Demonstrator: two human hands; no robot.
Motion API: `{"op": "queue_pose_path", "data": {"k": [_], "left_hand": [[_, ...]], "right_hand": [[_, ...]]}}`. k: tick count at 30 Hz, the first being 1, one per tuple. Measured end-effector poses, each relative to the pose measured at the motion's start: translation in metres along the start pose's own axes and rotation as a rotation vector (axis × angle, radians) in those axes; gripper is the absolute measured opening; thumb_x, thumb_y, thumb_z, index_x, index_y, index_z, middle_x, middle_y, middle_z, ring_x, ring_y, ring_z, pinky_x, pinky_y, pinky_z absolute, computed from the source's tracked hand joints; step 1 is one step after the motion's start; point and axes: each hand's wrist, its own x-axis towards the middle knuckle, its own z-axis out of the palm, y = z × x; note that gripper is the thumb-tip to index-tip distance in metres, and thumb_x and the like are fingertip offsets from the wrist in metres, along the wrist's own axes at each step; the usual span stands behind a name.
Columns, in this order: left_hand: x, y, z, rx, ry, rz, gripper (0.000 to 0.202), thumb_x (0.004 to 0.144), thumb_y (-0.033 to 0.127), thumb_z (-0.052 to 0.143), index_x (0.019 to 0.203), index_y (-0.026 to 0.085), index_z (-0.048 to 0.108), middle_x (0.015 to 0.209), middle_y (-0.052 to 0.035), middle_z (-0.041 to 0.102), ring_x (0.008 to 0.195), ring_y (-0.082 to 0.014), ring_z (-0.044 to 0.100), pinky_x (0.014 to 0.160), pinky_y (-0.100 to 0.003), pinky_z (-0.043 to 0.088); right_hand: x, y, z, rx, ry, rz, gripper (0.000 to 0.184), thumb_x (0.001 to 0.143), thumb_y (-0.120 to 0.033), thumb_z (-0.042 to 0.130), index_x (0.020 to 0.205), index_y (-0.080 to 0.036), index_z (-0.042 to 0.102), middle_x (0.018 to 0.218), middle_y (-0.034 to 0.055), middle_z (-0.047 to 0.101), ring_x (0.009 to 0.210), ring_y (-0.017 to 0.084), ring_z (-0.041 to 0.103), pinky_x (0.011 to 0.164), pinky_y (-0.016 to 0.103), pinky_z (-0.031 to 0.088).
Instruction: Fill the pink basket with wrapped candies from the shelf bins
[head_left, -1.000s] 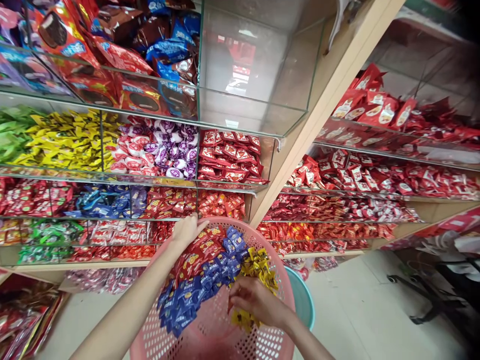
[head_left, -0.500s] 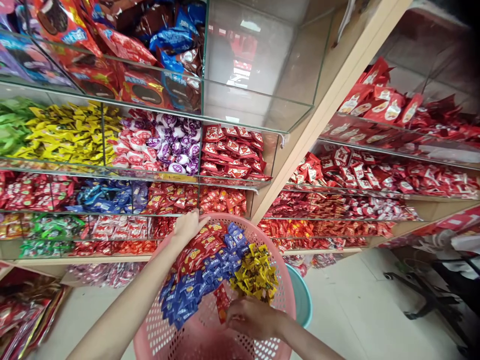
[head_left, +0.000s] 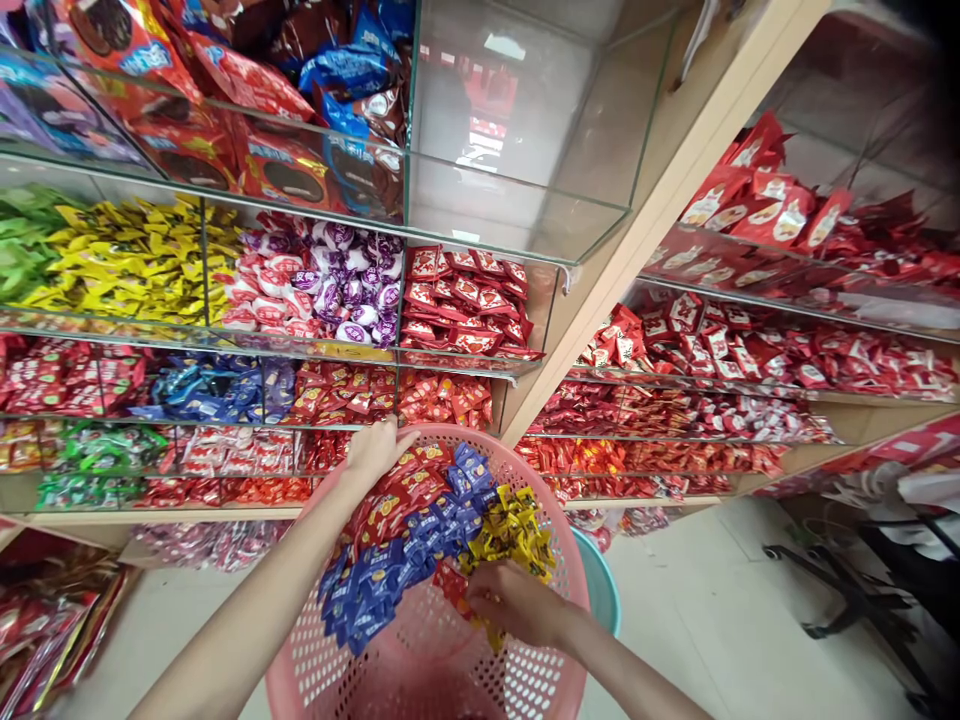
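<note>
My left hand (head_left: 373,450) is closed over the far left rim of a pink perforated plastic basket (head_left: 304,655). Inside it, red wrapped candies (head_left: 397,500) lie at the back left, with blue wrapped candies (head_left: 379,585) in front of them. Yellow wrapped candies (head_left: 517,530) are heaped on the right side. My right hand (head_left: 514,600) is inside the basket at the near edge of the yellow heap, fingers curled. A red wrapped candy (head_left: 451,585) shows at its fingertips, and a little yellow wrapper pokes out below; the palm is hidden.
Glass-fronted shelves (head_left: 480,355) of sorted wrapped candies rise ahead, split by a slanting wooden post (head_left: 600,300). Behind the basket's right side stands a turquoise basin (head_left: 602,590). A wheeled chair base (head_left: 832,590) is on the tiled floor at right; shiny packages (head_left: 60,625) lie at lower left.
My right hand has moved slightly right and up, and the red candy at its fingers has shifted with it. A yellow wrapper now shows under the hand. My left hand stays on the rim.
</note>
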Motion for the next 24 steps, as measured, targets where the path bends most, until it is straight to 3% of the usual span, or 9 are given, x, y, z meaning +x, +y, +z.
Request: {"op": "queue_pose_path", "data": {"k": [3, 6, 12, 17, 20, 24], "left_hand": [[0.000, 0.001, 0.000, 0.002, -0.004, -0.012, 0.068, 0.083, 0.063, 0.018, 0.109, 0.011, 0.054, 0.087, -0.0175, 0.067, 0.087, -0.0312, 0.063, 0.070, -0.036, 0.046], [0.000, 0.001, 0.001, 0.003, -0.003, -0.010, 0.068, 0.084, 0.063, 0.018, 0.111, 0.011, 0.053, 0.087, -0.0174, 0.067, 0.086, -0.0313, 0.064, 0.069, -0.036, 0.046], [0.001, -0.001, 0.005, 0.007, 0.010, -0.006, 0.066, 0.083, 0.063, 0.021, 0.110, 0.012, 0.053, 0.089, -0.0178, 0.067, 0.087, -0.0315, 0.063, 0.071, -0.037, 0.046], [0.000, -0.001, 0.005, 0.005, 0.006, -0.009, 0.062, 0.084, 0.060, 0.025, 0.110, 0.011, 0.052, 0.090, -0.0172, 0.067, 0.089, -0.0304, 0.063, 0.073, -0.036, 0.046], [0.000, -0.001, 0.004, 0.002, 0.000, -0.007, 0.062, 0.084, 0.059, 0.025, 0.111, 0.011, 0.051, 0.092, -0.0178, 0.067, 0.090, -0.0306, 0.063, 0.073, -0.037, 0.045], [0.000, -0.001, 0.004, 0.009, 0.012, 0.001, 0.063, 0.084, 0.060, 0.025, 0.110, 0.010, 0.052, 0.089, -0.0176, 0.067, 0.088, -0.0311, 0.063, 0.071, -0.037, 0.046]], "right_hand": [[0.004, -0.001, 0.000, -0.079, -0.111, -0.030, 0.018, 0.068, -0.003, 0.051, 0.067, -0.017, 0.063, 0.072, 0.0004, 0.063, 0.068, 0.011, 0.055, 0.061, 0.019, 0.037], [0.004, -0.003, 0.002, -0.130, -0.112, -0.063, 0.020, 0.069, 0.000, 0.048, 0.067, -0.016, 0.060, 0.074, 0.0003, 0.060, 0.071, 0.010, 0.054, 0.063, 0.018, 0.037], [-0.002, -0.019, 0.001, -0.244, -0.241, -0.273, 0.018, 0.074, -0.005, 0.047, 0.079, -0.018, 0.060, 0.082, 0.0016, 0.060, 0.082, 0.012, 0.054, 0.072, 0.020, 0.038], [0.009, -0.023, 0.010, -0.212, -0.410, -0.396, 0.014, 0.077, -0.011, 0.051, 0.082, -0.018, 0.062, 0.079, 0.0000, 0.061, 0.078, 0.011, 0.055, 0.074, 0.019, 0.040], [0.023, -0.015, 0.011, -0.209, -0.472, -0.411, 0.015, 0.078, -0.009, 0.052, 0.083, -0.015, 0.064, 0.081, 0.0014, 0.064, 0.080, 0.012, 0.056, 0.073, 0.019, 0.041], [0.031, -0.006, 0.000, -0.239, -0.438, -0.372, 0.018, 0.081, -0.010, 0.049, 0.091, -0.015, 0.064, 0.093, 0.0047, 0.066, 0.089, 0.014, 0.058, 0.079, 0.022, 0.042]]}}
